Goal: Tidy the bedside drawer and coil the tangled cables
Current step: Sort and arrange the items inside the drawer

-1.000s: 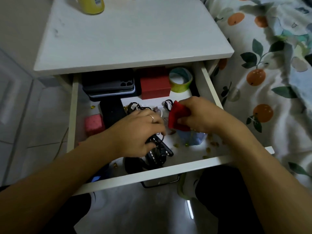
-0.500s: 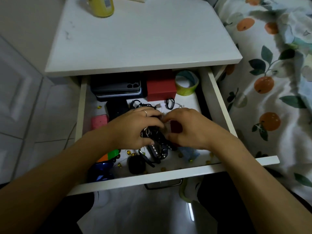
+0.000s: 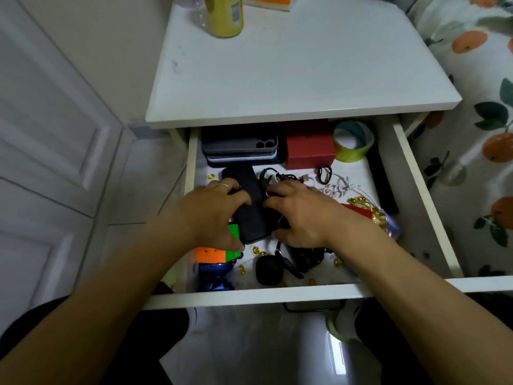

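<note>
Drawer (image 3: 410,173) open, center frame. Left hand (image 3: 213,215) curls round a flat black phone-like slab (image 3: 249,207); rigid, smooth, prob. slippery, so hold by its long edges. Right hand (image 3: 299,215) sits on the cables (image 3: 280,177) w/ bent fingers; can't tell if it's pinching one. Cables limp, light, snaggy: take near a plug.

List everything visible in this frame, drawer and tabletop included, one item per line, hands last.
drawer: 1, white, pulled open
phone cases: stack, dark grey, back left
red box: 1, back centre
tape roll: 1, yellow-green, back right
black phone: 1, between both hands
cables: tangle, black, mid drawer
puzzle cube: 1, orange and green, front left
yellow bottle: 1, tabletop
left hand: grips phone
right hand: over cables, grip unclear
</note>
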### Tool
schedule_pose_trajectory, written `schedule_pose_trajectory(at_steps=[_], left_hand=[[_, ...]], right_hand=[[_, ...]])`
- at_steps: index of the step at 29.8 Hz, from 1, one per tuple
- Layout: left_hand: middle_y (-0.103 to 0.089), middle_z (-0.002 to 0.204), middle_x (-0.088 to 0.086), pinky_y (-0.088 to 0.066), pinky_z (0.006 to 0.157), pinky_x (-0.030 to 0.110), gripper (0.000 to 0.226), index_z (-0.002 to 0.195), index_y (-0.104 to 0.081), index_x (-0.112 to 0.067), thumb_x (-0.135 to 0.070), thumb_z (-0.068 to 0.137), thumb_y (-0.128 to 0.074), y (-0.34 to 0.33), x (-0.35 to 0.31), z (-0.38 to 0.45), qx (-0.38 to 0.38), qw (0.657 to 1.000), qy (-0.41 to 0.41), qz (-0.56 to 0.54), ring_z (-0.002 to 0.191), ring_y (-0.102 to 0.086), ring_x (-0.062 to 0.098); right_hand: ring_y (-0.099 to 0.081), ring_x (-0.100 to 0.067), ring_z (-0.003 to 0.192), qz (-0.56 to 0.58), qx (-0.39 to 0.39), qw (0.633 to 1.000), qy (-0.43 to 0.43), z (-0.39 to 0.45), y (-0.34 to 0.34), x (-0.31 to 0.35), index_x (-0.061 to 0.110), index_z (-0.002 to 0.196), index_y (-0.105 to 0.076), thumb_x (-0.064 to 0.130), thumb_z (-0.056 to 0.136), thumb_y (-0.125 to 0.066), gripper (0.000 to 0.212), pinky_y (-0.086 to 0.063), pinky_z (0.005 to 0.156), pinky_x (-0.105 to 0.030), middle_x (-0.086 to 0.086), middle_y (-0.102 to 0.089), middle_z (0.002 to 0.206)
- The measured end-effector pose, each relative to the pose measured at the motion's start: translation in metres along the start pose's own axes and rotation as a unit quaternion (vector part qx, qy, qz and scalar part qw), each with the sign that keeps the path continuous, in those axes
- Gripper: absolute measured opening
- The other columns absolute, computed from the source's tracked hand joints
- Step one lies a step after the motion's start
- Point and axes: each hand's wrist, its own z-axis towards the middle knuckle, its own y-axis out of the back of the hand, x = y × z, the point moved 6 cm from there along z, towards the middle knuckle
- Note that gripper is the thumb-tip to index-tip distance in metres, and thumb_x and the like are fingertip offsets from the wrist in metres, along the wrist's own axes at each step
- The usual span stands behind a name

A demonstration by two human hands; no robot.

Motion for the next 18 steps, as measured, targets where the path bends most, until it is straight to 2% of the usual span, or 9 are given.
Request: schedule_pose_trajectory(at_steps=[3, 5, 7, 8, 10, 11, 13, 16, 18], left_hand=[[-0.035, 0.137, 0.000, -0.041, 0.093, 0.030, 0.073, 0.126, -0.050, -0.031, -0.063, 0.065, -0.076, 0.004, 0.005, -0.007, 0.013, 0.999, -0.013, -0.027, 0.124, -0.040, 0.022], [-0.033, 0.140, -0.001, -0.041, 0.098, 0.031, 0.077, 0.124, -0.050, -0.033, -0.070, 0.061, -0.074, 0.001, 0.005, -0.014, 0.047, 0.998, -0.031, -0.015, 0.129, -0.034, 0.020], [-0.031, 0.145, -0.001, -0.037, 0.106, 0.033, 0.091, 0.134, -0.043, -0.034, -0.074, 0.058, -0.071, -0.003, 0.001, -0.023, 0.068, 0.996, -0.051, 0.038, 0.135, -0.027, 0.019], [-0.034, 0.144, -0.002, -0.034, 0.107, 0.033, 0.092, 0.138, -0.041, -0.033, -0.072, 0.060, -0.070, -0.004, -0.001, -0.026, 0.055, 0.995, -0.059, 0.054, 0.136, -0.025, 0.018], [-0.043, 0.139, -0.003, -0.036, 0.105, 0.033, 0.079, 0.136, -0.044, -0.033, -0.062, 0.068, -0.071, -0.001, -0.001, -0.030, 0.015, 0.998, -0.062, 0.027, 0.135, -0.028, 0.019], [-0.047, 0.135, -0.003, -0.041, 0.101, 0.034, 0.069, 0.132, -0.048, -0.034, -0.056, 0.071, -0.071, 0.002, 0.002, -0.031, -0.007, 0.998, -0.063, -0.009, 0.133, -0.033, 0.018], [-0.055, 0.125, -0.005, -0.047, 0.087, 0.031, 0.053, 0.123, -0.056, -0.037, -0.047, 0.075, -0.075, 0.010, 0.012, -0.037, -0.046, 0.992, -0.059, -0.097, 0.119, -0.046, 0.015], [-0.063, 0.111, -0.008, -0.051, 0.073, 0.022, 0.042, 0.108, -0.062, -0.038, -0.034, 0.073, -0.083, 0.021, 0.028, -0.042, -0.116, 0.960, -0.035, -0.252, 0.094, -0.059, 0.011], [-0.067, 0.103, -0.006, -0.057, 0.073, 0.034, 0.036, 0.099, -0.063, -0.038, -0.032, 0.071, -0.085, 0.026, 0.035, -0.043, -0.162, 0.925, -0.003, -0.343, 0.087, -0.066, 0.011]], right_hand=[[-0.036, -0.031, 0.128, -0.039, 0.035, 0.998, -0.038, 0.001, -0.003, -0.011, 0.018, 0.119, -0.062, 0.032, 0.085, -0.061, 0.037, -0.036, 0.100, -0.041, -0.004, -0.044, 0.137], [-0.043, -0.033, 0.120, -0.080, 0.082, 0.990, -0.083, -0.003, -0.005, -0.023, 0.016, 0.104, -0.064, 0.031, 0.085, -0.059, 0.025, -0.036, 0.096, -0.042, -0.006, -0.052, 0.124], [-0.051, -0.029, 0.102, -0.083, 0.108, 0.984, -0.119, -0.007, -0.007, -0.029, 0.021, 0.080, -0.052, 0.031, 0.085, -0.057, 0.013, -0.034, 0.089, -0.040, -0.007, -0.058, 0.113], [-0.051, -0.027, 0.094, -0.078, 0.109, 0.982, -0.130, -0.007, -0.008, -0.030, 0.022, 0.073, -0.044, 0.031, 0.086, -0.057, 0.020, -0.032, 0.084, -0.037, -0.007, -0.060, 0.109], [-0.054, -0.030, 0.095, -0.079, 0.069, 0.986, -0.127, -0.006, -0.005, -0.029, 0.020, 0.076, -0.043, 0.029, 0.087, -0.056, 0.019, -0.029, 0.079, -0.034, -0.009, -0.061, 0.109], [-0.055, -0.031, 0.101, -0.082, 0.038, 0.989, -0.117, -0.005, -0.003, -0.026, 0.019, 0.084, -0.049, 0.029, 0.088, -0.056, 0.013, -0.029, 0.079, -0.034, -0.009, -0.060, 0.111], [-0.055, -0.033, 0.106, -0.076, -0.018, 0.993, -0.093, -0.002, 0.002, -0.017, 0.016, 0.102, -0.059, 0.032, 0.089, -0.056, 0.021, -0.031, 0.078, -0.034, -0.009, -0.056, 0.116], [-0.055, -0.033, 0.105, 0.002, -0.077, 0.996, -0.046, 0.001, 0.010, -0.004, 0.015, 0.110, -0.059, 0.034, 0.089, -0.059, 0.028, -0.038, 0.073, -0.031, -0.008, -0.054, 0.115], [-0.056, -0.031, 0.105, 0.060, -0.059, 0.996, -0.019, 0.006, 0.006, 0.007, 0.016, 0.117, -0.056, 0.037, 0.089, -0.060, 0.035, -0.049, 0.078, -0.037, -0.008, -0.053, 0.115]])
